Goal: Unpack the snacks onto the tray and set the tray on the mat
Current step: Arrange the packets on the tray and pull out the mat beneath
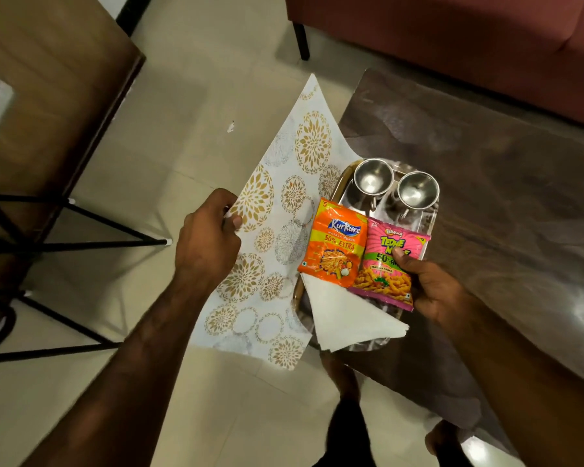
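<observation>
Loaded tray held at table edge; mat gripped, not yet laid flat

Left hand (209, 230) pinches the mat (277, 237) at its 9 o'clock edge; the mat hangs half off the table (503, 183), long axis running 1 to 7 o'clock. The tray (343, 183), long axis 12 to 6, carries orange packet (334, 244), pink packet (388, 264), napkins (348, 315) and two steel cups (373, 178). Right hand (432, 291) grasps its 4 o'clock rim with the pink packet. Risk: one-handed hold may tilt, tipping cups

one head view, steeply downward

the single head camera looks almost straight down from standing height, close over both forearms, centred on the tray (343, 178) at the dark table (486, 170) edge; wide-angle bending shows at the frame's borders.
</observation>
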`<state>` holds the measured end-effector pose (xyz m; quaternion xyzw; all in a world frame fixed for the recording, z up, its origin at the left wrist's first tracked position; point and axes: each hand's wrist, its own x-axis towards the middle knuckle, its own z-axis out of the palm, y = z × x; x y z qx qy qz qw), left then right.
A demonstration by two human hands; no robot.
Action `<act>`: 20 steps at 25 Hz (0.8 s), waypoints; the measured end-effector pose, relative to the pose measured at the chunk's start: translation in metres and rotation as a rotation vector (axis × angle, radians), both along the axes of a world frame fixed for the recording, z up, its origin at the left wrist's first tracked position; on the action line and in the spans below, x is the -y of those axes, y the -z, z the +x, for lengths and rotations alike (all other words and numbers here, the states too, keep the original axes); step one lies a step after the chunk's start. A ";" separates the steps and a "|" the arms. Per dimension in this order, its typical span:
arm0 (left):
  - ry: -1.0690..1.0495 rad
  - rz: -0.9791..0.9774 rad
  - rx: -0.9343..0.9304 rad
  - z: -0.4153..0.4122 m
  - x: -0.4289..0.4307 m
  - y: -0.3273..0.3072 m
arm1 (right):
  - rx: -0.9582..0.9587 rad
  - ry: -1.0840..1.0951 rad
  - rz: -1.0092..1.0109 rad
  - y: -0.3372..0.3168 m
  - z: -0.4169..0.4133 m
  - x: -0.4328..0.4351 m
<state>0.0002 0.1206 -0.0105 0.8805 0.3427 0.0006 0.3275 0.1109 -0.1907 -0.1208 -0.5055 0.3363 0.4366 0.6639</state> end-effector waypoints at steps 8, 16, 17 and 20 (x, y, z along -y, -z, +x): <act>-0.013 -0.009 0.022 -0.015 -0.028 -0.054 | -0.024 -0.071 -0.113 -0.009 -0.006 -0.010; 0.047 -0.017 0.113 -0.013 -0.052 -0.138 | 0.493 -0.087 -0.745 -0.058 0.006 -0.015; 0.070 -0.032 0.133 -0.012 -0.055 -0.150 | 0.660 -0.155 -0.823 -0.070 0.010 -0.017; 0.150 -0.094 0.180 -0.008 -0.061 -0.180 | 0.898 -0.247 -0.761 -0.110 0.031 -0.036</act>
